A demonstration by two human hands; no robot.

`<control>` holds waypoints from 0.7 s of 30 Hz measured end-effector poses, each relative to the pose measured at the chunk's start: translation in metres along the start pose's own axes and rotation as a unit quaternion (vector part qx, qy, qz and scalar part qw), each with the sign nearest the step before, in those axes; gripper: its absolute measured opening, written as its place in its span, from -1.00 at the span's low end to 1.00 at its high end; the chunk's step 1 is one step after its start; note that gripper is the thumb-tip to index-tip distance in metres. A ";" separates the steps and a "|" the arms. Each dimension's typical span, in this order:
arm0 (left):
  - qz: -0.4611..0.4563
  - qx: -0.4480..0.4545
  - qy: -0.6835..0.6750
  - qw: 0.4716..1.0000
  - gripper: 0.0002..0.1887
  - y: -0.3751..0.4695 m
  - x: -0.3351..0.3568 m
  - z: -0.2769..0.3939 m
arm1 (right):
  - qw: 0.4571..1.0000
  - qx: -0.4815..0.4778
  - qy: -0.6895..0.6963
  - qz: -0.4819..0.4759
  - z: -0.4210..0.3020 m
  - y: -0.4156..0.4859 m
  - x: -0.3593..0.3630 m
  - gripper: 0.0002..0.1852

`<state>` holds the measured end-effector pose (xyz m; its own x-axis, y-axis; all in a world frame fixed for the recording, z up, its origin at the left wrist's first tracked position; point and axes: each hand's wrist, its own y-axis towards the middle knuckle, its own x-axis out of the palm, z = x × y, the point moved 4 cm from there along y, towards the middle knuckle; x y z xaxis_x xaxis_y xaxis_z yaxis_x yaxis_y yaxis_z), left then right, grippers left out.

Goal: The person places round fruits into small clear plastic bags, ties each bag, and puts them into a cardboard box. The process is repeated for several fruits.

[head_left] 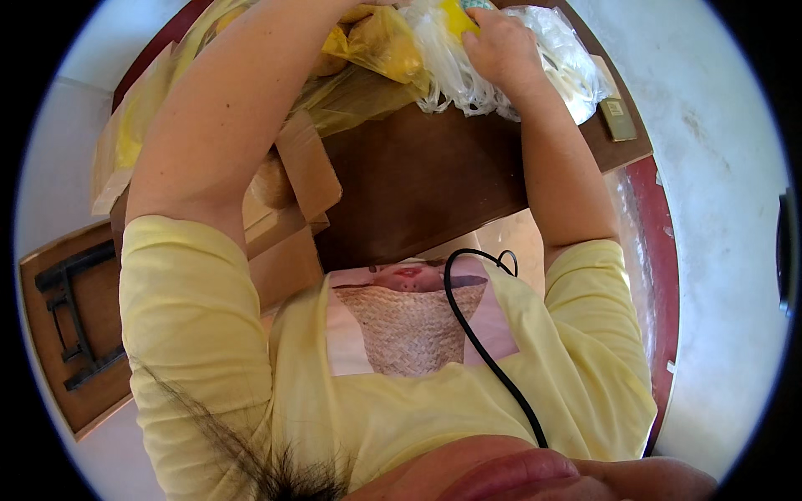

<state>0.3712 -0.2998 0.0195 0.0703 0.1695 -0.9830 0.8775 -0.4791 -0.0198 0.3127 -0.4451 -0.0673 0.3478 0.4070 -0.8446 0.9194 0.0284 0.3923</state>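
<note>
My right hand (pixel 509 50) is at the top of the view, thumb and fingers closed about a bright yellow item (pixel 458 20). Below and left of it bunch thin clear-white plastic bags (pixel 446 72); a clear bag with cream-coloured contents (pixel 573 81) lies to its right. A teal-and-white patterned thing (pixel 476 4) shows at the fingertips, mostly cut off. My left forearm (pixel 232 106) reaches over a cardboard box, and only the edge of my left hand (pixel 369 2) shows at the top rim. Near it lies a translucent yellow plastic bag (pixel 398 53) with rounded yellow-brown things inside.
The open cardboard box (pixel 308 160) at left holds a round brown thing (pixel 272 181). A dark brown table (pixel 413 169) spans the middle. At its right end lies a flat phone-like object (pixel 619 120). A black cable (pixel 482 344) hangs over my yellow shirt.
</note>
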 end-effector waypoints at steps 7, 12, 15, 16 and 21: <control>0.144 -0.046 -0.059 0.987 -0.68 -0.015 -0.020 -0.012 | 0.995 -0.017 -0.050 -0.085 -0.002 0.000 0.004 -0.56; 0.270 0.032 -0.129 0.954 -0.70 -0.014 -0.032 -0.009 | 0.993 -0.009 -0.061 -0.104 0.015 -0.003 0.004 -0.54; 0.272 -0.028 -0.178 0.945 -0.75 -0.057 -0.055 -0.021 | 0.995 -0.074 -0.015 -0.064 0.000 -0.001 0.006 -0.49; 0.242 -0.033 -0.236 0.940 -0.76 -0.059 -0.051 -0.022 | 0.996 -0.078 -0.012 -0.039 0.004 -0.004 0.003 -0.46; 0.063 -0.124 -0.641 0.755 -0.82 -0.133 -0.036 -0.010 | 0.937 -0.135 0.152 0.284 -0.067 -0.043 -0.049 -0.71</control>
<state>0.2568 -0.2331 0.0595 -0.2171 -0.9130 -0.3454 0.9751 -0.2191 -0.0339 0.2438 -0.4054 -0.0189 0.6613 0.6658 -0.3456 0.5082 -0.0587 0.8593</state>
